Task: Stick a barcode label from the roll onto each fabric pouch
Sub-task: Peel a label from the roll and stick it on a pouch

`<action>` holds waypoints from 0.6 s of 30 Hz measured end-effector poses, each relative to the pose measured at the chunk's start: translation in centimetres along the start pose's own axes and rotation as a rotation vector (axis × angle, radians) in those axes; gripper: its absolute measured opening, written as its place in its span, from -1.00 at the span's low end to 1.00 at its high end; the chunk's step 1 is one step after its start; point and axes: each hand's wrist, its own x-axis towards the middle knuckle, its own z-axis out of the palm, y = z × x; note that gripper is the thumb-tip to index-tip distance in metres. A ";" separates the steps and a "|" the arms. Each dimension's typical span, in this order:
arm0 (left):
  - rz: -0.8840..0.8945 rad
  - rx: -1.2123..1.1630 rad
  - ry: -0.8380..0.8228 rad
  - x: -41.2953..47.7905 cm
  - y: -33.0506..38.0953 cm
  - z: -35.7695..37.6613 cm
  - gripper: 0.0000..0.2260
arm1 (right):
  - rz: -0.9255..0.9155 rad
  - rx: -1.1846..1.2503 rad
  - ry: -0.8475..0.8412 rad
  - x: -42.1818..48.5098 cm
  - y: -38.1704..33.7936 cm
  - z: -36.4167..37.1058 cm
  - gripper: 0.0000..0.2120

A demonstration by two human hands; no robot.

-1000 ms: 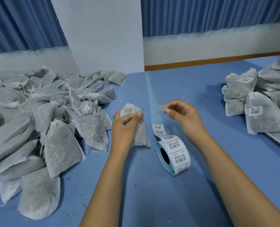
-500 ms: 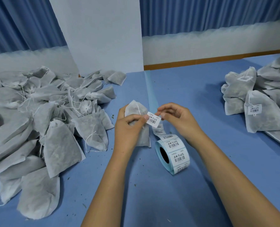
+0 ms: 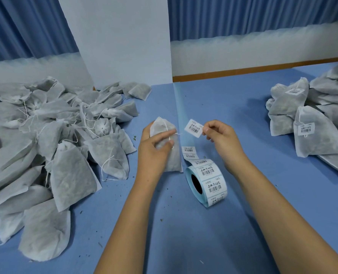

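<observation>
Head view, mid-labelling.

- Blue desk (image 3: 243, 119) carries everything. Big unlabelled heap (image 3: 45, 135) on the person's left, labelled stack (image 3: 318, 123) on the right, both well apart from the hands.
- Pouch (image 3: 173, 161): upright, lifted off the desk near centre. The left hand (image 3: 154, 151) grips it, thumb and fingers (image 3: 168, 133) curled round its upper half. The drawstring (image 3: 167, 129) crosses the face just under them.
- Roll (image 3: 207, 180): on edge just right of the pouch, with the backing strip (image 3: 179, 107) trailing away across the desk.
- Label (image 3: 193, 128): free of the roll, print side up, held in the air just right of the pouch top and not touching it. The right hand (image 3: 221, 139) pinches its right edge.

Judgement on doing the step well: pick a flat patch of fabric below the drawstring. Shift the left fingers off that patch first. Land the label's free left edge, then smooth it rightward so it doesn't crease. Keep fingertips off the adhesive. The fabric looks soft, so backing it with the left palm should help.
</observation>
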 end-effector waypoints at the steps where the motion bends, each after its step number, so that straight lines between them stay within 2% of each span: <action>1: -0.003 -0.008 0.009 0.1 -0.1 -0.2 -0.66 | 0.002 0.017 0.019 0.1 -0.2 -0.3 -0.76; 3: -0.002 -0.023 0.008 0.2 -0.1 -0.4 -0.63 | -0.002 0.047 -0.023 0.0 -0.6 -0.6 -0.74; 8: 0.066 0.000 -0.099 -0.1 0.0 0.3 -0.67 | 0.052 0.023 -0.291 -0.6 -0.3 0.9 -0.83; 14: 0.123 0.002 -0.185 -0.4 0.4 0.3 -0.67 | 0.037 -0.095 -0.258 -0.2 0.4 1.3 -0.82; 18: 0.155 0.018 -0.220 -0.5 0.6 -0.1 -0.65 | 0.029 -0.088 -0.227 -0.3 0.7 1.3 -0.81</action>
